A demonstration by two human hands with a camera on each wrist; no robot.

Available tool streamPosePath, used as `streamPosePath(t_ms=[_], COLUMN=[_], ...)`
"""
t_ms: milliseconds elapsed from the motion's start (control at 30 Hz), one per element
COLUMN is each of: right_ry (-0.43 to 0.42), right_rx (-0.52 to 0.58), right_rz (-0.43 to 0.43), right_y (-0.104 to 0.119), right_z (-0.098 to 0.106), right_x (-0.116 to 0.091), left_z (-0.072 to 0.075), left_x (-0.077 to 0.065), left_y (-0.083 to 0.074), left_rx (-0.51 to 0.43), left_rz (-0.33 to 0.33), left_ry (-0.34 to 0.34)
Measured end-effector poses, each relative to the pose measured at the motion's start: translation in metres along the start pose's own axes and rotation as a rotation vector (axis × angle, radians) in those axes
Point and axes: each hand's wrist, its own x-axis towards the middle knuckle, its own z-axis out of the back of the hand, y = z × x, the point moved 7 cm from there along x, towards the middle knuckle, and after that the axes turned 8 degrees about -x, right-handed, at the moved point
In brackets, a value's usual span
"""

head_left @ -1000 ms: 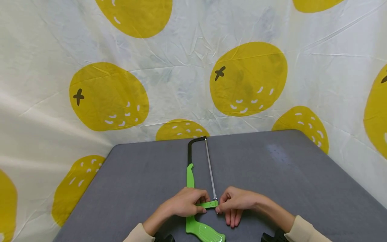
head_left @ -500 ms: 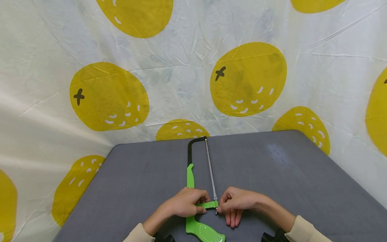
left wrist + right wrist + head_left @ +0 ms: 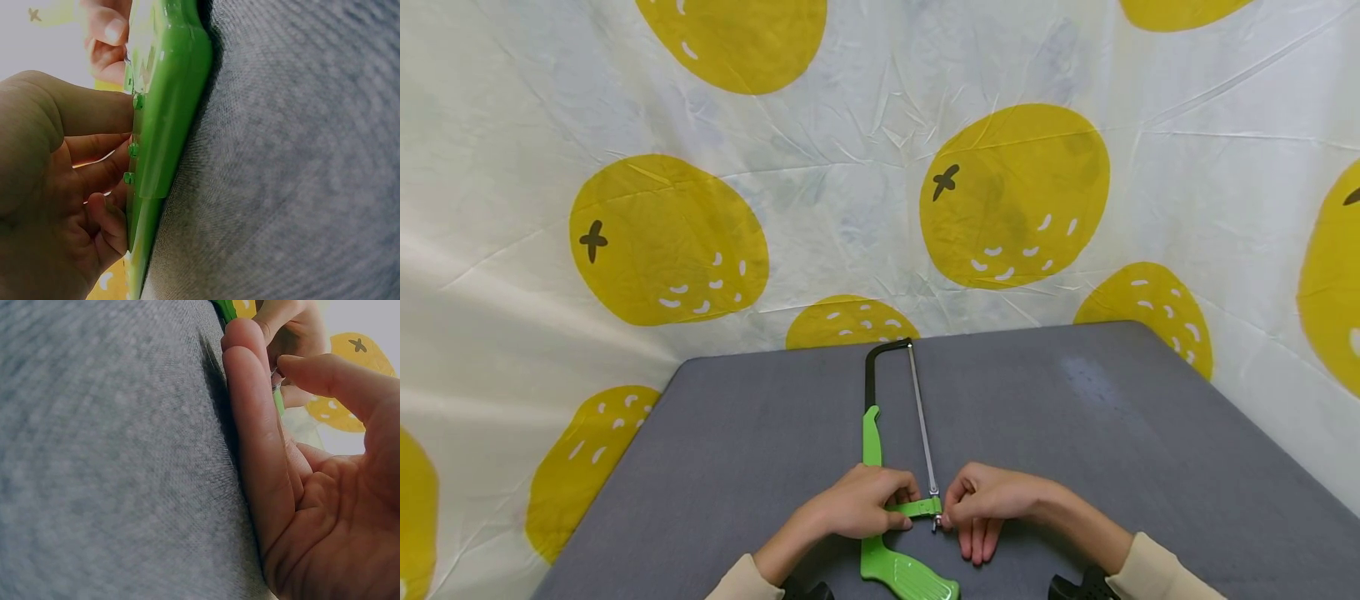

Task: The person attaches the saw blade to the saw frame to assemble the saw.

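Apparently, adjusting is in hand: the left hand (image 3: 863, 502) grips the green hacksaw (image 3: 872, 437), twelve-to-six o'clock on the table (image 3: 737, 433); the right hand (image 3: 988, 496) pinches its metal fitting (image 3: 936, 523); further turning probably needs steady hold

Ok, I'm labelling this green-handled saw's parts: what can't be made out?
Head view: thin silver metal blade; any teeth too small.
Head view: long green plastic handle; middle hidden by the left hand, end cut off by the bottom edge.
Head view: small silver metal fitting; partly hidden by the right hand.
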Motion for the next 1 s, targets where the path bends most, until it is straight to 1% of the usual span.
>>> streamPosePath(t_ms=[300, 500, 1000], right_ry=[-0.007, -0.003, -0.007], right_rx=[-0.014, -0.017, -0.005], right_rz=[0.000, 0.005, 0.008], right_y=[0.0016, 0.0025, -0.0018], right_z=[0.0004, 0.0006, 0.0004], right_x=[0.0011, 0.0008, 0.0005], left_z=[0.0023, 0.0023, 0.0009], left_x=[-0.0011, -0.0011, 0.0000], left_y=[-0.0022, -0.0024, -0.0035], left_rx=[-0.002, 0.000, 0.002], left_rz=[-0.002, -0.019, -0.024], left_ry=[-0.011, -0.017, -0.006])
